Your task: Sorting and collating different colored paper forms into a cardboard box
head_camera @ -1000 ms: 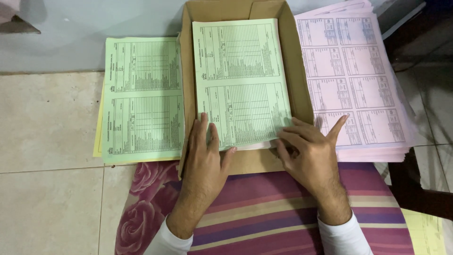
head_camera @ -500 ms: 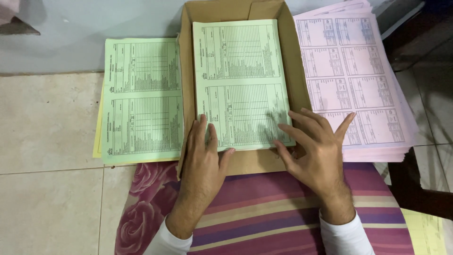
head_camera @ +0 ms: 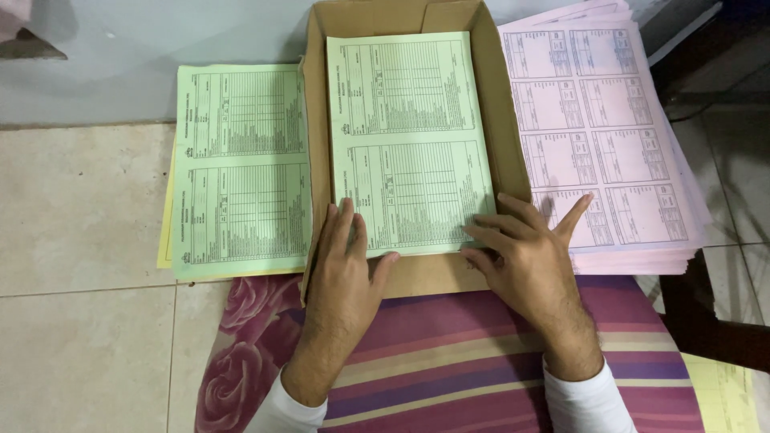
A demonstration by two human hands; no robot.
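Note:
A green printed form sheet [head_camera: 409, 136] lies flat in an open cardboard box [head_camera: 504, 120]. My left hand [head_camera: 345, 269] rests palm down on the sheet's lower left corner, fingers close together. My right hand [head_camera: 525, 248] presses its fingertips on the lower right corner, fingers spread, with the thumb reaching toward the pink stack. Neither hand grips anything. White sleeve cuffs show at both wrists.
A stack of green forms [head_camera: 241, 168] over yellow sheets lies left of the box on the tiled floor [head_camera: 80, 240]. A thick stack of pink forms [head_camera: 609, 136] lies to the right. A striped and floral cloth [head_camera: 449, 345] covers the near area. Dark furniture [head_camera: 714, 321] stands at right.
My right hand has slid a little right and down along the sheet's lower edge, its fingers spreading. My left hand has stayed in place.

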